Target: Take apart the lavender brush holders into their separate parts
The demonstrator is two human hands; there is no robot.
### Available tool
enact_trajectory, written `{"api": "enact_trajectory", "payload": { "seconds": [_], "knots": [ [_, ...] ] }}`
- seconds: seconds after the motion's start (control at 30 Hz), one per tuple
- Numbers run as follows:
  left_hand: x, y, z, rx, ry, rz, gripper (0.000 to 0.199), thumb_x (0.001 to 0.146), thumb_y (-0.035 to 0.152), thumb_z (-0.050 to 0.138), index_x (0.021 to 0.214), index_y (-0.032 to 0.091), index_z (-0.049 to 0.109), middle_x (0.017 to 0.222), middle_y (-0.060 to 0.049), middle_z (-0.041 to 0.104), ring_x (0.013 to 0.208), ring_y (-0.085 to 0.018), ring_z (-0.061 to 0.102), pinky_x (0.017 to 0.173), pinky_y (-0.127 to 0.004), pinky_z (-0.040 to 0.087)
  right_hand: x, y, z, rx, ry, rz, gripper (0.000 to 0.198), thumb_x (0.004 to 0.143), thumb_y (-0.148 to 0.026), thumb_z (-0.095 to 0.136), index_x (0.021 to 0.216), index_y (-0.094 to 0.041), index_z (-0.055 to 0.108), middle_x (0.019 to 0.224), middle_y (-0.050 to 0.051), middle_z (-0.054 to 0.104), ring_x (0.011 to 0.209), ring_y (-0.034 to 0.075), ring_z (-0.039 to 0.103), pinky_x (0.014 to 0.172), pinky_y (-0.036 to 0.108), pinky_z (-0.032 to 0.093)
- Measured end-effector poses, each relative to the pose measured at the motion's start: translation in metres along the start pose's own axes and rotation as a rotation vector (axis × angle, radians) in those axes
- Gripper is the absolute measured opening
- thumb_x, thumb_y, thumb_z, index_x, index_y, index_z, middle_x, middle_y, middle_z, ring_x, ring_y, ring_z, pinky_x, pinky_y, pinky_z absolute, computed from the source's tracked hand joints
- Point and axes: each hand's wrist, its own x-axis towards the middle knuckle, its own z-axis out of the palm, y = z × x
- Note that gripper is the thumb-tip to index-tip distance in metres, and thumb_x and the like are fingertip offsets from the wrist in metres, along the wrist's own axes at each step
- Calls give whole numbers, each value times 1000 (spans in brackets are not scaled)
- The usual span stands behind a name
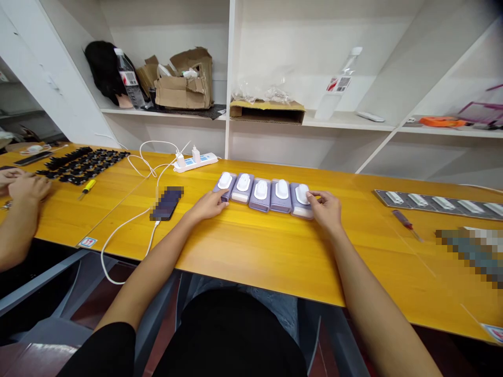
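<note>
A row of several small purple-grey boxes (pixel 280 198) lies side by side on the table, each with a white oval piece (pixel 261 189) on top. At the row's left end, my left hand (pixel 207 206) rests against the leftmost box (pixel 222 184), fingers stretched out and thumb apart. My right hand (pixel 327 210) is at the other end, its fingers bent and closed at the right edge of the rightmost box (pixel 302 209), beside that box's white piece. Part of this grip is hidden by the hand itself.
Left of my hand lies a phone (pixel 168 203) on a white cable; behind it is a power strip (pixel 195 162). A screwdriver (pixel 407 225) and a long grey strip (pixel 436 203) lie right. Another person's hands (pixel 27 186) work at far left, near black parts (pixel 84 165).
</note>
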Motion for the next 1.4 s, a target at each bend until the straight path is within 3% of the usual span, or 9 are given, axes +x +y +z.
{"api": "enact_trajectory", "payload": {
  "seconds": [1.0, 1.4],
  "knots": [
    [0, 2, 3, -45, 5, 24, 52, 98, 31, 67, 149, 23, 71, 91, -6, 82, 87, -29, 76, 90, -37, 59, 0, 0, -1, -7, 6, -7, 39, 92, -60, 68, 96, -23, 82, 96, 9, 78, 70, 22, 59, 84, 45, 54],
    [0, 2, 2, -23, -12, 27, 54, 100, 30, 65, 153, 21, 68, 94, -7, 83, 89, -29, 77, 89, -38, 59, -1, -3, -2, -13, 0, 1, 33, 92, -54, 68, 94, -24, 82, 95, 8, 77, 71, 22, 60, 82, 43, 52]
  ]
}}
